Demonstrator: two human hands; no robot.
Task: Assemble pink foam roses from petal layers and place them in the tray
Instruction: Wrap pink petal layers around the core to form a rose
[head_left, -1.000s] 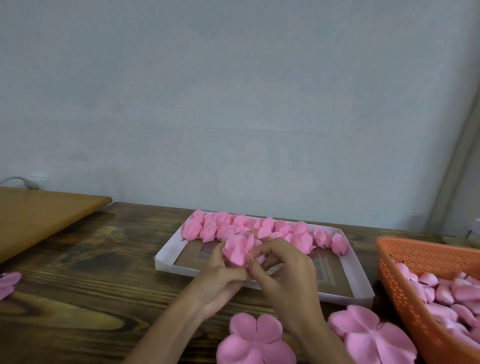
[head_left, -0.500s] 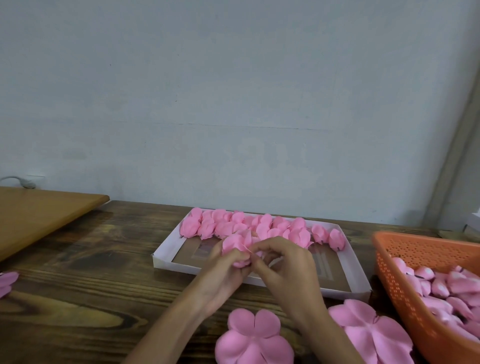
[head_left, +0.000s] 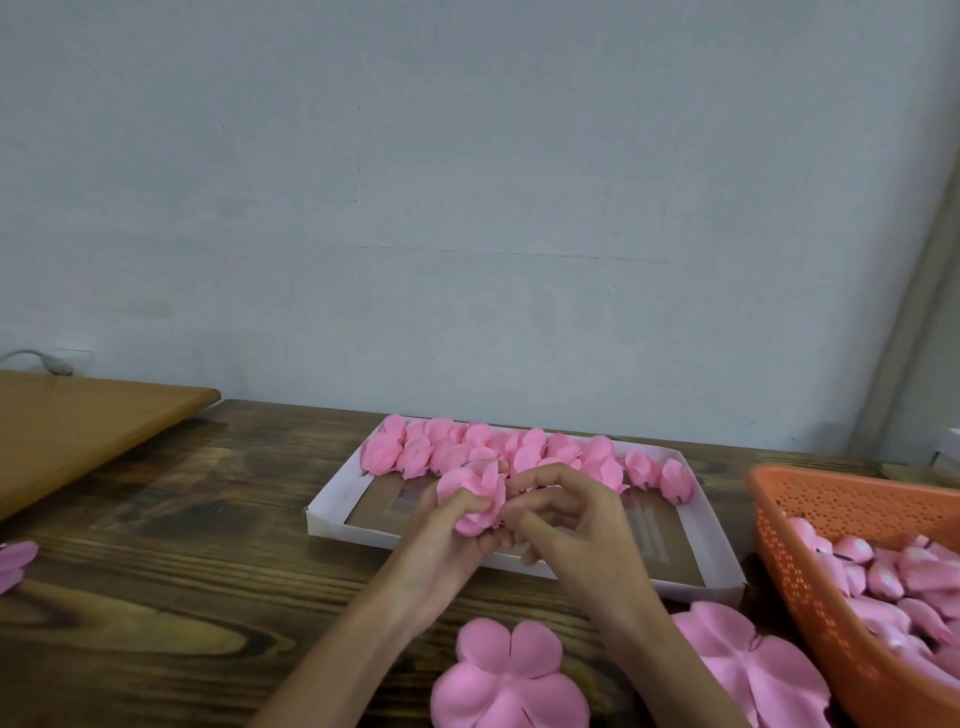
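Grip: left hand (head_left: 447, 545) wraps its curled fingers round the half-built rose (head_left: 470, 501) from below and from the left; right hand (head_left: 576, 530) closes a bent index finger and thumb on the rose's right edge.
Rose position: held up over the near rim of the tray, petals cupped upward (its base is hidden inside the left palm).
Tray (head_left: 332, 522): white and shallow, on the table beyond the hands, with a brown floor showing.
Finished roses (head_left: 524, 452): packed in a row along the tray's far side, touching one another.
Loose stock: a flat petal layer (head_left: 511, 675) lies on the table between the forearms; a second petal layer (head_left: 753, 670) lies to its right, against the basket.
Basket (head_left: 779, 525): orange and perforated, at the right, holding pink buds (head_left: 883, 577).
Table (head_left: 156, 597): dark wood grain, with a stray pink piece (head_left: 15, 564) at its left edge.
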